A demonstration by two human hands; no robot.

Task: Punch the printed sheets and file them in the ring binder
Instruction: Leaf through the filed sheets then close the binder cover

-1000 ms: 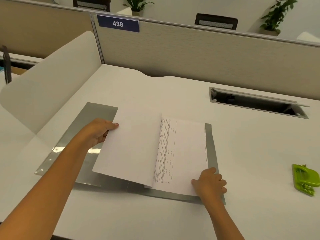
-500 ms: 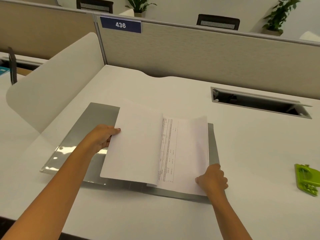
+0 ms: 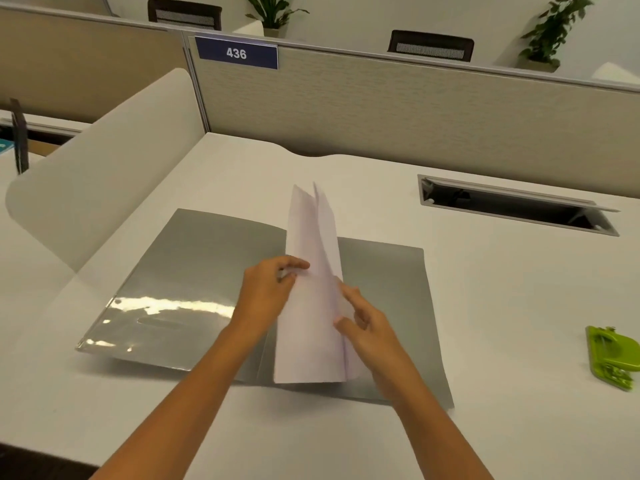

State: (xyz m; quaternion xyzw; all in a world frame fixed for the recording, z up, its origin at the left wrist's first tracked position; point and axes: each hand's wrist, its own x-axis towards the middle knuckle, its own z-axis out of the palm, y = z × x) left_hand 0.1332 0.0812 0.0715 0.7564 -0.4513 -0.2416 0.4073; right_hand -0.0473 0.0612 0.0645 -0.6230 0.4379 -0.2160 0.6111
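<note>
A grey ring binder (image 3: 194, 271) lies open and flat on the white desk. Over its middle stand the white printed sheets (image 3: 311, 299), lifted upright and folded together like a closed book, edge toward me. My left hand (image 3: 266, 289) holds their left face, thumb and fingers curled onto the paper. My right hand (image 3: 363, 323) presses and pinches the right face lower down. The binder's rings are hidden behind the sheets. A green hole punch (image 3: 611, 356) lies at the right edge of the desk, well apart from both hands.
A beige partition (image 3: 381, 109) with a number plate 436 (image 3: 237, 53) closes the far side. An open cable slot (image 3: 512, 206) is sunk into the desk at the back right. A curved white side screen (image 3: 104, 157) stands on the left.
The sheets lay spread open across the binder; both hands have swung the two halves up and together, so the paper now stands upright over the spine and the binder's covers show.
</note>
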